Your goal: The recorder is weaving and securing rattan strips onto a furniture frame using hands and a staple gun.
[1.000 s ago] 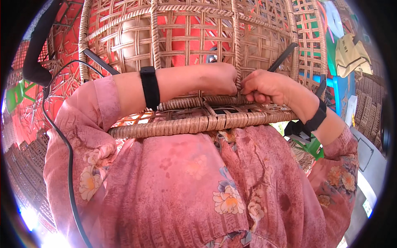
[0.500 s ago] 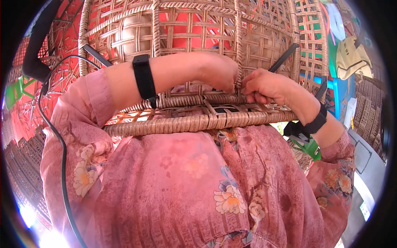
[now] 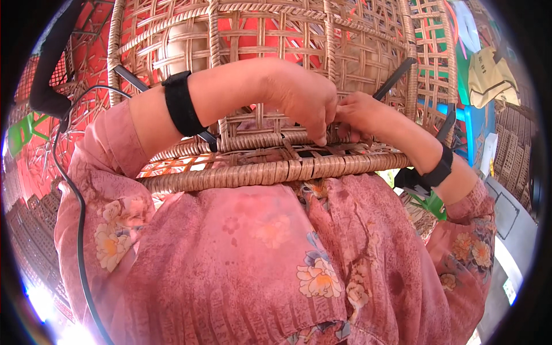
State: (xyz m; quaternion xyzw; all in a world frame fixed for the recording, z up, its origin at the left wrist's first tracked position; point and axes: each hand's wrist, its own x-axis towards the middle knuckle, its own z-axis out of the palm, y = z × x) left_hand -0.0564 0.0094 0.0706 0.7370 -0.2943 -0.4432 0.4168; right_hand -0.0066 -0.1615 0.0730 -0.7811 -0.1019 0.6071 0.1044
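Over the last second, I note one main change: the left hand [image 3: 307, 100] has turned so that one digit points down toward the lower band, and its forearm has lifted slightly. The right hand [image 3: 365, 115] has closed up beside it. The woven basket [image 3: 214, 40] has kept nearly the same position. I judge this to be an adjustment of hold at one spot, with the handwork on the weave continuing there.

Hand status, left: bent at the wrist, fingers folded inward in a narrow posture, back of the hand toward my camera. Hand status, right: fingers curled, tips drawn in next to the left fingers. The two hands meet, or nearly meet, in front of the twisted upright rib [image 3: 329, 46]. I cannot tell whether either one pinches a strand; the fingertips are largely hidden.

Basket location: directly ahead of the wearer, its wrapped near bar [image 3: 241, 177] crossing in front of the pink garment [image 3: 241, 247]. The hands work just beyond that bar, above the inner twisted band [image 3: 259, 141]. Dark strips [image 3: 392, 79] lie against the weave on both sides.
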